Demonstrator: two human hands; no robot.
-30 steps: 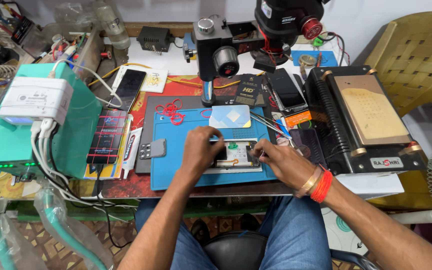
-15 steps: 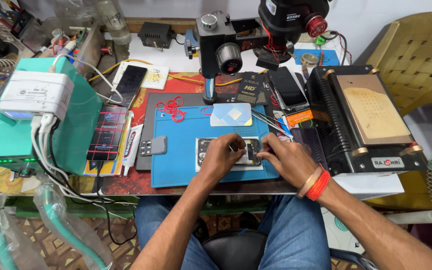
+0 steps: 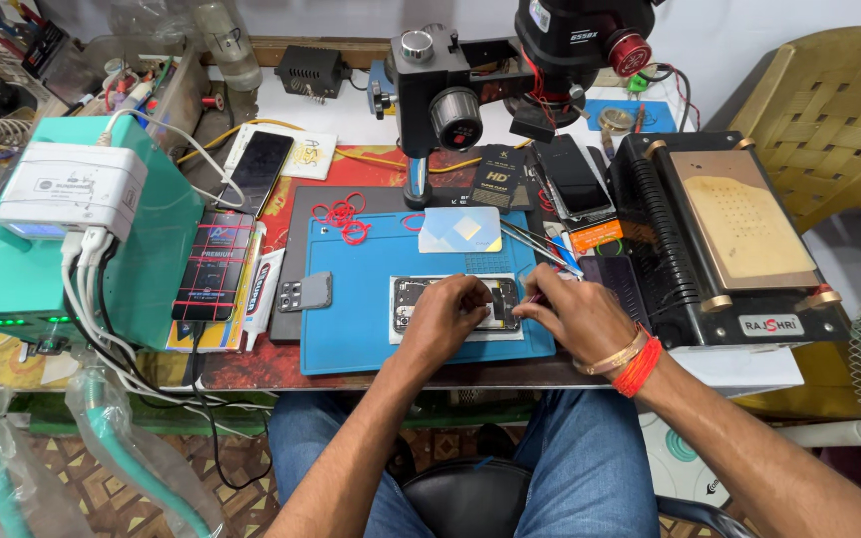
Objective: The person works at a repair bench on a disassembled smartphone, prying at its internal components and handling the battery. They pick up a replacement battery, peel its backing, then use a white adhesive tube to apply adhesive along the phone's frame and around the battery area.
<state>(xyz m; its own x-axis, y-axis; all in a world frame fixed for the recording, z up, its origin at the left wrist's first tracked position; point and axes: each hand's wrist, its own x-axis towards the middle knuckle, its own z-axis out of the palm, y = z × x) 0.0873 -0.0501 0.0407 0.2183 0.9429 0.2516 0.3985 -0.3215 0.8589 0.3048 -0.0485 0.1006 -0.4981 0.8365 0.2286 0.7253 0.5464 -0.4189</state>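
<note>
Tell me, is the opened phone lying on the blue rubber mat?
Yes, the opened phone lies flat on the blue rubber mat, under both hands.

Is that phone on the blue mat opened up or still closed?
Opened up: the phone lies flat with its inner parts showing, under the left hand and right hand.

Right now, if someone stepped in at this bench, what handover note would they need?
Left hand: resting on the opened phone, fingers pressing its middle.
Right hand: at the phone's right end; whether it holds a small tool is too hard to tell.
The phone lies flat, insides showing, on a white sheet on the blue mat. A small grey camera piece lies on the mat's left side, tweezers at its upper right.
Done: phone is open. Left: phone not closed up.
</note>
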